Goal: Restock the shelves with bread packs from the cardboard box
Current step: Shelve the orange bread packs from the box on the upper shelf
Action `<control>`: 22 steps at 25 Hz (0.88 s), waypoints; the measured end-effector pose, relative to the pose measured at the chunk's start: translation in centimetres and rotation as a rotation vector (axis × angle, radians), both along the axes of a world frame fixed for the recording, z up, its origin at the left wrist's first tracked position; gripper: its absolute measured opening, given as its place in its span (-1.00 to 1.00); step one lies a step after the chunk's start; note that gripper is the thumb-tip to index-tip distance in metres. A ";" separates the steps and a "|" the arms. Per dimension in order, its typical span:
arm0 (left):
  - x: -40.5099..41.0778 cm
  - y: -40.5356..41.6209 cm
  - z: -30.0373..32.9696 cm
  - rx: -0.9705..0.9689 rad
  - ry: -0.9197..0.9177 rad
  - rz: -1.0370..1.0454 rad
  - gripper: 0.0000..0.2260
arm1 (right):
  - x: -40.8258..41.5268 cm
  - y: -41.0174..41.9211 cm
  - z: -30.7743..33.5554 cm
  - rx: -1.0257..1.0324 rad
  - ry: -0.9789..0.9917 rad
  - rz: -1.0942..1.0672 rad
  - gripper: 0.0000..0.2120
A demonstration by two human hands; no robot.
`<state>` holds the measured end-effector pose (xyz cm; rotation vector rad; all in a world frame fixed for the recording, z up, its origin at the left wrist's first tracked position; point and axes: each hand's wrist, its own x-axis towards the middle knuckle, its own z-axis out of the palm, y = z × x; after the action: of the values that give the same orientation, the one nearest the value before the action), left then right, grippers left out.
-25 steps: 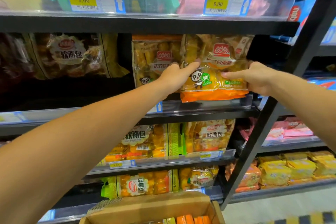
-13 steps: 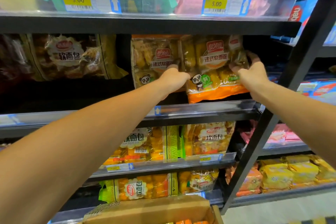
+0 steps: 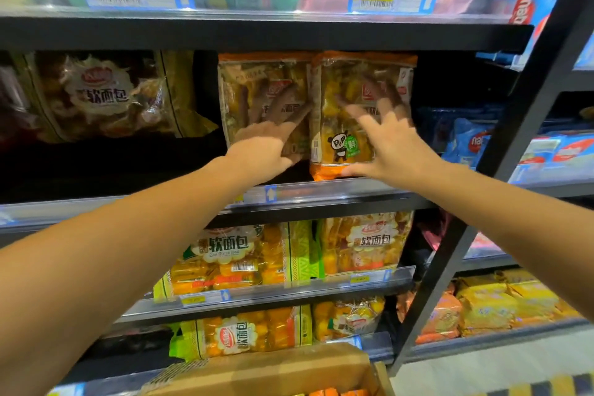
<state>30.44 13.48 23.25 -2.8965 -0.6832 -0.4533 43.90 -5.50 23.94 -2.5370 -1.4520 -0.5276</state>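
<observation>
The orange-trimmed bread pack (image 3: 360, 112) stands upright on the shelf (image 3: 321, 194), just beside its twin (image 3: 263, 100). Both the right hand (image 3: 398, 148) and left hand (image 3: 266, 146) lie against the packs with fingers spread, gripping nothing. Unsupported, the pack could tip forward over the shelf's front rail.

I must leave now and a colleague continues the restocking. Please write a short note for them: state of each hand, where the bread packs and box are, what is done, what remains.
Left hand: open, fingers spread against the left orange bread pack.
Right hand: open, fingers spread on the panda-label bread pack; blurred by motion.
Both packs stand upright side by side on the second shelf.
Cardboard box sits low in front, with orange packs inside.
Done: panda-label pack placed.
Left: shelve the remaining packs from the box.
</observation>
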 end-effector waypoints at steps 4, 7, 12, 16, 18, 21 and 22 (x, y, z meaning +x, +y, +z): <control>0.6 3.7 -0.6 0.085 0.192 0.029 -0.35 | 0.3 3.5 -0.6 -0.060 0.093 -0.093 0.15; -1.3 7.0 -1.6 0.216 0.134 0.028 -0.45 | 1.9 3.3 -0.8 -0.090 0.123 -0.197 0.14; -2.3 8.2 -2.1 0.112 0.126 0.000 -0.31 | 2.6 5.7 -0.5 -0.028 0.226 -0.244 0.09; -1.1 6.6 -1.8 0.114 0.142 0.013 -0.44 | 1.9 7.7 -0.8 -0.045 0.255 -0.194 0.14; -0.2 6.0 -1.9 0.055 0.168 0.016 -0.61 | 2.9 5.6 -0.7 0.010 0.241 -0.117 0.09; 1.1 4.9 -2.0 0.039 0.227 0.038 -0.63 | 4.0 2.9 -0.7 -0.059 0.144 -0.060 -0.17; 1.6 4.5 -1.8 0.018 0.239 0.053 -0.63 | 4.3 3.0 -0.5 -0.106 0.147 -0.086 -0.23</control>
<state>32.04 18.01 21.47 -2.8424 -0.7098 -0.1034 48.18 -2.46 23.40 -2.6664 -1.3583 -0.2763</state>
